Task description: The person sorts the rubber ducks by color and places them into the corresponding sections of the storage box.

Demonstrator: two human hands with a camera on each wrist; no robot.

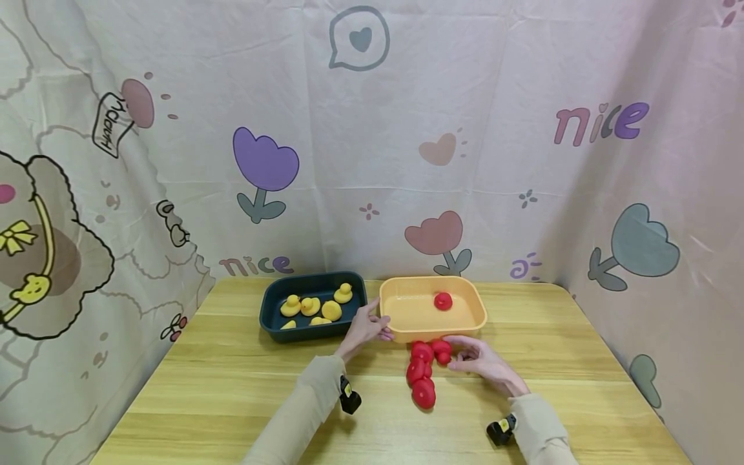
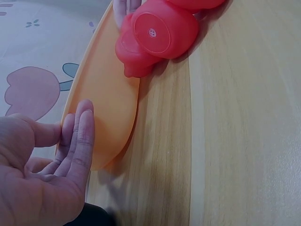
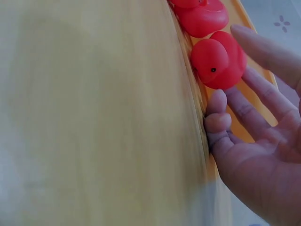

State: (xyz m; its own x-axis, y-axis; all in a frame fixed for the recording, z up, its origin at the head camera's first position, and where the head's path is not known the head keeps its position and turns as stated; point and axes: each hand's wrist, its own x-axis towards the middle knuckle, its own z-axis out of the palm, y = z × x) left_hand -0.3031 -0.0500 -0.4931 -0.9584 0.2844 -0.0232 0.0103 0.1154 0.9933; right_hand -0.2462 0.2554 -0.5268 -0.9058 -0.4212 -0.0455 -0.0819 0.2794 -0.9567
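Observation:
My left hand [image 1: 365, 328] grips the left end of a yellow-orange tray [image 2: 110, 99], thumb and fingers at its rim. Several red rubber ducks cluster on the table along the tray's front side. My right hand [image 1: 485, 361] is at the rightmost red duck [image 3: 218, 61], with fairly straight fingers spread around it and fingertips right at its body. That duck's head and one black eye show in the right wrist view. From the left wrist, the flat round base of a red duck [image 2: 153, 34] shows. Inside the tray sits a single red duck [image 1: 443, 301].
Left of the yellow-orange tray stands a dark blue tray [image 1: 314, 334] with several yellow ducks [image 1: 290, 305] in it. Both trays are near the back edge of the wooden table [image 1: 221, 387]. A printed curtain [image 1: 360, 161] hangs behind and at the sides.

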